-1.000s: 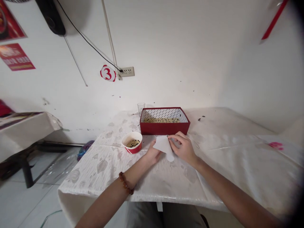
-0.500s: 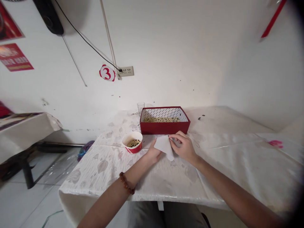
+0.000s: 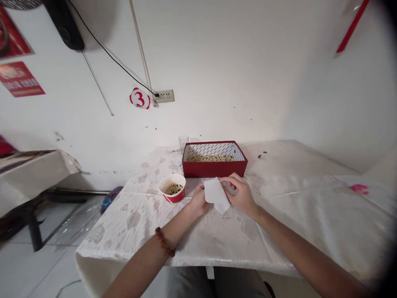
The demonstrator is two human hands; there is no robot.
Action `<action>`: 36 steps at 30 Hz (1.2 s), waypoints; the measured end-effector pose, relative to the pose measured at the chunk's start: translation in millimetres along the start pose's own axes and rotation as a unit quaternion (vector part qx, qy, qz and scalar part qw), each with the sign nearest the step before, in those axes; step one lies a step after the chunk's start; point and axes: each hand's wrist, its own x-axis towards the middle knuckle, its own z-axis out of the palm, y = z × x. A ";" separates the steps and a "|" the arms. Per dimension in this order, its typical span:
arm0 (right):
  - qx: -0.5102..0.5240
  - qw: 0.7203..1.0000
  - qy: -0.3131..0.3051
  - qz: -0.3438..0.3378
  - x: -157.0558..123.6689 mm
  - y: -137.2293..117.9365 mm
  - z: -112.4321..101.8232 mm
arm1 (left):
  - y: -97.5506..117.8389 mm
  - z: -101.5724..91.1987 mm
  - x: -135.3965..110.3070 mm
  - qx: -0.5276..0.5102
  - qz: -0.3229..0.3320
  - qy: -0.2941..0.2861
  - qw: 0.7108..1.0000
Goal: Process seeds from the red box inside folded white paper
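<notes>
A thin white sheet or small bag [image 3: 215, 193], paper-like, is held up between my two hands in front of the red box. My left hand [image 3: 199, 200] grips its left side, fingers partly hidden behind it. At its upper right edge, the fingertips of my right hand [image 3: 239, 191] pinch it. Just beyond stands the dark red open box [image 3: 215, 169], white patterned inside, with a layer of pale and black grains [image 3: 211, 158]. Left of my left hand sits a red and white paper bowl [image 3: 178, 198] with similar grains [image 3: 173, 189] at its bottom.
A clear drinking glass [image 3: 183, 143] stands behind the box's left corner. The patterned tablecloth [image 3: 133, 231] covers the table, with dark scraps [image 3: 262, 155] right of the box. Against the wall is a power socket [image 3: 165, 96] with a black cable plugged in.
The white sheet has turned and shifted slightly to the right, showing a broader face. Both hands keep hold of it. The box and bowl stay in place; the view has tilted slightly.
</notes>
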 end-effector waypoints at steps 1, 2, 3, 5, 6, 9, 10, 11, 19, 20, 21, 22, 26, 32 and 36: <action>-0.002 1.000 0.000 0.001 0.2 0.3 -0.2 | 0.5 0.4 -0.8 -0.002 0.000 0.001 1.000; -0.006 1.000 0.001 0.002 0.3 0.6 -0.4 | 1.1 0.9 -1.8 -0.005 0.000 0.004 1.000; -0.011 1.000 0.002 0.003 0.4 1.0 -0.4 | 1.5 1.3 -3.0 -0.008 0.002 0.008 1.000; -0.022 1.000 -0.001 0.002 0.3 1.7 0.0 | 1.9 1.7 -4.8 -0.007 0.003 0.017 1.000; -0.026 1.000 -0.003 0.001 0.2 1.8 0.3 | 1.9 1.6 -5.2 -0.002 0.001 0.017 1.000; -0.034 0.999 -0.012 0.005 -0.4 1.2 1.4 | 1.5 0.4 -4.0 0.014 0.000 -0.002 1.000; -0.035 0.999 -0.011 0.009 -0.6 0.7 1.7 | 1.6 0.1 -3.1 0.017 0.006 -0.009 1.000; -0.035 0.999 -0.010 0.012 -0.6 0.0 1.8 | 1.9 0.1 -2.2 0.016 0.015 -0.012 1.000; -0.003 1.000 -0.001 0.003 1.6 -4.1 -1.8 | 2.8 2.1 1.5 0.015 0.003 -0.044 0.999; -0.004 1.000 0.000 0.000 1.7 -3.6 -2.2 | 1.7 1.2 1.7 0.016 -0.001 -0.049 0.999; -0.007 1.000 0.002 -0.003 1.7 -2.9 -2.4 | 0.5 0.1 1.8 0.017 -0.003 -0.051 0.999; -0.012 1.000 0.003 -0.005 1.5 -2.3 -2.4 | -0.7 -1.0 1.8 0.017 -0.005 -0.049 0.999; -0.072 0.997 0.004 -0.007 -0.7 -1.5 -1.0 | -3.6 -3.8 1.2 0.001 0.007 0.006 1.000; -0.128 0.992 -0.010 -0.005 -2.8 -4.0 1.2 | -7.7 -7.2 3.5 -0.005 0.000 0.023 1.000; -0.094 0.995 -0.015 -0.006 -1.7 -2.7 0.6 | -9.1 -10.9 7.3 -0.020 0.006 -0.019 1.000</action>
